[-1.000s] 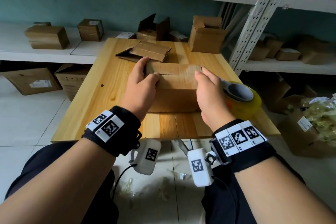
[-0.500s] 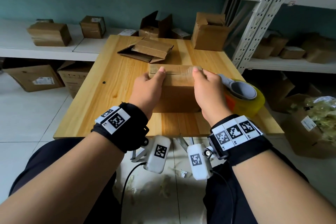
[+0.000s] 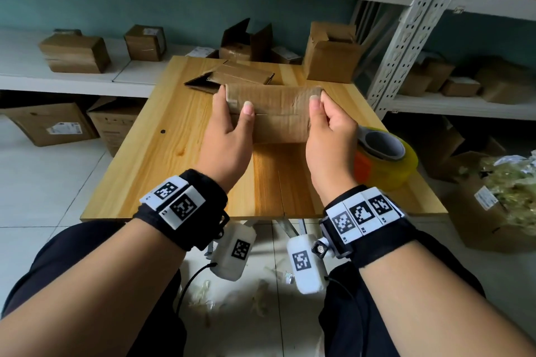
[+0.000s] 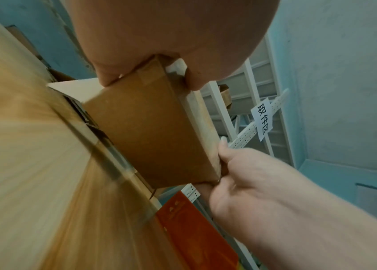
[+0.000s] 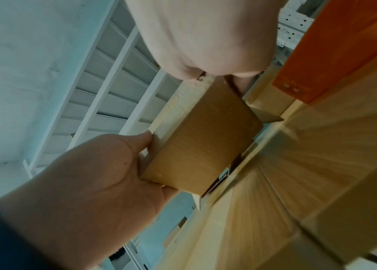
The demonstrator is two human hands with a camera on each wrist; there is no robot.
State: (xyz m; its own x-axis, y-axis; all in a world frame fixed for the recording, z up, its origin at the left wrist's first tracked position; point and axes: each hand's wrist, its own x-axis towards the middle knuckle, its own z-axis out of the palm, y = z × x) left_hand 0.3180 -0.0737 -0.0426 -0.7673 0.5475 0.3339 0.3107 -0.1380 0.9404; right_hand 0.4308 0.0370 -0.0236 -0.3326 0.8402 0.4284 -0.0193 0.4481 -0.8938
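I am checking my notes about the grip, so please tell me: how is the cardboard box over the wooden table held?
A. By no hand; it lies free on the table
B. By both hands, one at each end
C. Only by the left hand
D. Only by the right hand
B: the left hand and the right hand each grip one end of the cardboard box, thumbs on its near face.

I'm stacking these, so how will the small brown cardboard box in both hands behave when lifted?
Probably light: the left hand and right hand hold the small brown cardboard box by thumbs and fingertips at its ends. Fairly stiff, since it holds its shape between them, though its creased face suggests it may dent.
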